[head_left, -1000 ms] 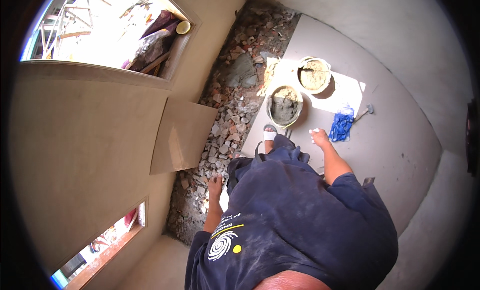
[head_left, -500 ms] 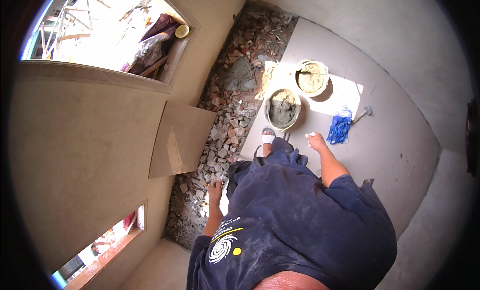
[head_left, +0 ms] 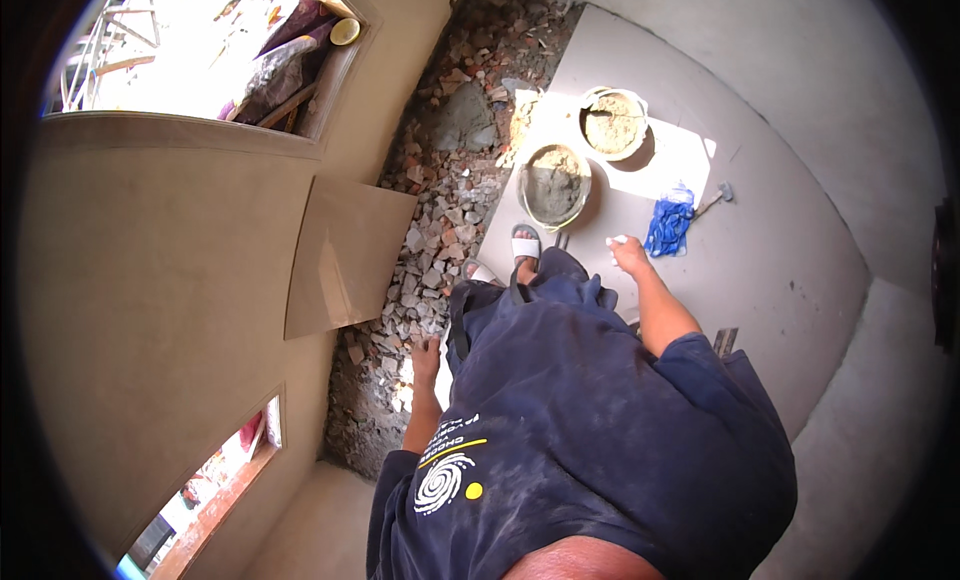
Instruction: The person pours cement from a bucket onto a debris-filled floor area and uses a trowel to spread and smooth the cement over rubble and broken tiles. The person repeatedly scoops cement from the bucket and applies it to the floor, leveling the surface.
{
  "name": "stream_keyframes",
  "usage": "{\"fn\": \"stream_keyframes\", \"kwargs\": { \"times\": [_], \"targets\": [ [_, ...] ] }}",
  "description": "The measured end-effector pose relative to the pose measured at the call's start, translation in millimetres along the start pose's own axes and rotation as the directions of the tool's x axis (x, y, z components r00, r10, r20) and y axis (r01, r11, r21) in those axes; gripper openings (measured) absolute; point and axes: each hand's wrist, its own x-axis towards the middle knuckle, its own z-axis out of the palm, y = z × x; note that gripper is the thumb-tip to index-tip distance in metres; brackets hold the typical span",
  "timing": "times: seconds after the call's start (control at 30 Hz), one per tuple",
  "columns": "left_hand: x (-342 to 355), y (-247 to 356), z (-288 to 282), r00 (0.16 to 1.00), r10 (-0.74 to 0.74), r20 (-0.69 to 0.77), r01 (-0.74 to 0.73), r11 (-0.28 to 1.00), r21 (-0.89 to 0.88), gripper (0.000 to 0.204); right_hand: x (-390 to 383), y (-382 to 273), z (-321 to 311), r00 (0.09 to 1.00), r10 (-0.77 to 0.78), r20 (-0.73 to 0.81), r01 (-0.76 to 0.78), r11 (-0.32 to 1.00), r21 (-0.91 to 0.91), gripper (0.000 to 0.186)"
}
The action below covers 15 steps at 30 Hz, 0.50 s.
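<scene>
Head view: the right hand (head_left: 628, 254) is half curled, white at the tips, just beside a crumpled blue plastic bundle (head_left: 668, 228); whether it grips anything I cannot tell, nor for the left hand (head_left: 426, 362) near the rubble (head_left: 440, 250). A mortar bucket (head_left: 548, 225) stands near the left edge of the grey floor (head_left: 760, 280); a misplaced sandal (head_left: 525, 247) could tip it.

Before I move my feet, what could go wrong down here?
Your white-strapped right sandal is close to the bucket of gray mortar, so a step forward might knock it. Loose rubble beside your left sandal could shift underfoot. Farther right, the hammer-like tool by the crumpled blue bag might trip you.
</scene>
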Motion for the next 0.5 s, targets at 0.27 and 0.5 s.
{"fn": "stream_keyframes", "kwargs": {
  "times": [0.27, 0.5],
  "targets": [
    [31, -4, -19, 0.996, 0.078, -0.052, -0.072, 0.991, 0.112, 0.047, -32, 10, 4, 0.993, 0.114, -0.017, -0.114, 0.993, 0.017, 0.034],
    [10, -13, -71, 0.996, 0.056, -0.074, -0.05, 0.996, 0.079, 0.048, -24, 5, 58, 0.995, 0.072, 0.062, -0.071, 0.997, -0.016, 0.034]
  ]
}}
